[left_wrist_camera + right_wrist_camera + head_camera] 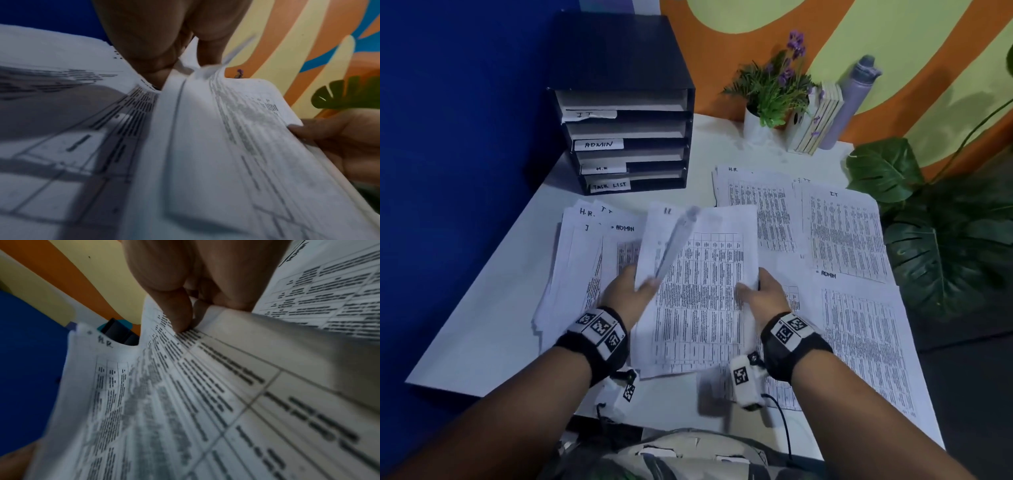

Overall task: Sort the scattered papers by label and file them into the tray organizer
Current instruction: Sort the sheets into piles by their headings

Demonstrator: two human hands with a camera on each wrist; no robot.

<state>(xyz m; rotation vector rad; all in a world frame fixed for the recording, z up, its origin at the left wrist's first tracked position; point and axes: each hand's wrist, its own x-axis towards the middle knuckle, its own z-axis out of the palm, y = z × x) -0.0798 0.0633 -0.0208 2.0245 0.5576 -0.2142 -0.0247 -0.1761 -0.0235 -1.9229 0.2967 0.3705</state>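
On the white table (493, 308), left hand (628, 289) and right hand (760, 296) both pinch a printed white paper bundle (698, 291). Its loose top sheet may slip away, likely misfiling it in the black tray organizer (626, 137).

Handwritten labels on my tray organizer and the papers on the bench.

The tray organizer (626, 102) carries four tags, top to bottom: IT (589, 114), ADMIN (598, 144), H.R (602, 168), TASK LIST (610, 186). The sheet I hold (144, 394) reads H.R at its corner. The left pile (585, 240) shows H.R., IT and ADMIN; the sheets on the right read H.R. (733, 169), IT (834, 194) and ADMIN (828, 274). The printed tables are too small to read.
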